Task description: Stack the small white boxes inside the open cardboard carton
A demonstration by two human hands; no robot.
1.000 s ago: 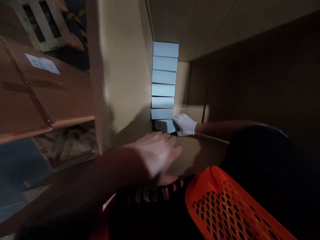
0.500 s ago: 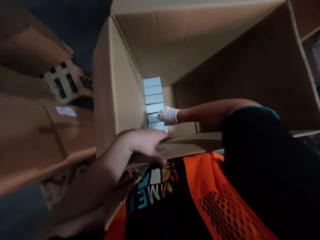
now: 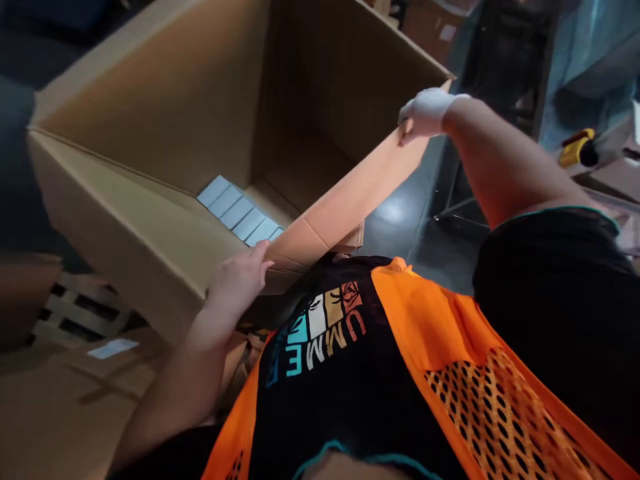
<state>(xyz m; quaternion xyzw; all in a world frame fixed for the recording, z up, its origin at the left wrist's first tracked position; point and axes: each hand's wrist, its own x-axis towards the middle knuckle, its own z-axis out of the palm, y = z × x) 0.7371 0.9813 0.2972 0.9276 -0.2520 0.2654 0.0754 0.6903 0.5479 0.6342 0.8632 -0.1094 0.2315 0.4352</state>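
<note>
Both hands grip the near wall of the large cardboard carton [image 3: 150, 133], gloved right hand [image 3: 425, 113] closed on its far corner and bare left hand [image 3: 237, 280] curled over the rim, steadying it, with the pale flat boxes [image 3: 237, 212] rowed just beyond the left fingers.

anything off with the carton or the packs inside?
Nothing damaged. The big carton looks tilted toward the camera; left hand and gloved right hand grip its near edge. The pale blue packs sit in one neat row along the wall.
</note>
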